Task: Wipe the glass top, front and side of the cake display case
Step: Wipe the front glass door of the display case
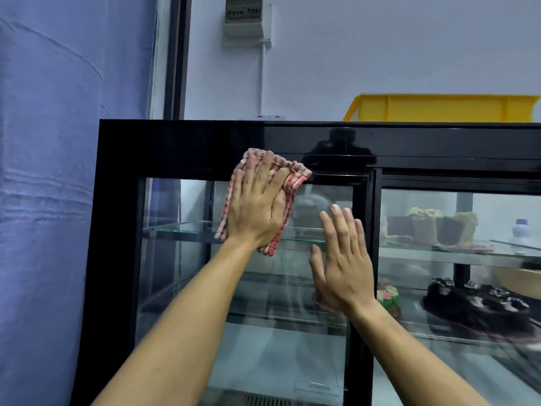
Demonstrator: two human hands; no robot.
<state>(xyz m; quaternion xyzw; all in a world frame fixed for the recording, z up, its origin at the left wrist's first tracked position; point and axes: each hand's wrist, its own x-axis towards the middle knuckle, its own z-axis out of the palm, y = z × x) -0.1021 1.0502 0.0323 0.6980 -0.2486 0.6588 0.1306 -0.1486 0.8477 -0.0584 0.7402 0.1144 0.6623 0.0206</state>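
The left hand [257,206] presses a red-checked cloth [288,178] flat — fingers spread — high on the black-framed glass display case [187,142]; the bare right hand [344,265] (open-palmed) likely smears fingerprints there.

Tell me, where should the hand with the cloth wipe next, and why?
Probably downward. The left hand presses the red checked cloth flat at the top edge of the glass door, so nearly all the pane lies below it. The right hand rests flat on the same glass, seemingly steadying it.
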